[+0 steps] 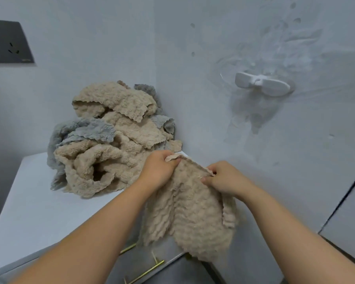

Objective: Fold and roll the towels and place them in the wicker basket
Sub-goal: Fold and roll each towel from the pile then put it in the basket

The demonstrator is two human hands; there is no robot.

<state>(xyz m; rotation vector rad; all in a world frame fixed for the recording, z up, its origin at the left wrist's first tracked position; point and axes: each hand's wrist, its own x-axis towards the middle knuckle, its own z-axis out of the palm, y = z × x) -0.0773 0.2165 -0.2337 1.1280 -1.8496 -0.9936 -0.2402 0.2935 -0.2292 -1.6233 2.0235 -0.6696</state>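
A: Held item?
B: Beige towel (193,212), waffle-ridged fleece with scalloped edges. It hangs in the air from its top edge, in front of the white countertop (33,212) corner, with a crease down the middle.

A: Hands?
B: Left hand (158,171) has its fingers curled round the top left corner, bunching it. Right hand (225,179) pinches the top edge further right between thumb and fingers. The hands are near each other but apart, with the edge stretched between them.

A: Anything in containers?
B: No towel sits in a container. The rest are a loose pile of towels (115,152) on the countertop, pushed into the wall corner just behind the left hand. Most are beige, with grey towels (86,130) mixed in at the left and the back. All are crumpled.

A: Surroundings?
B: Grey drawer fronts with brass handles (146,271) below the counter, under the hanging towel. White wall hook (262,84) on the right wall. Dark socket plate (8,42) on the left wall.
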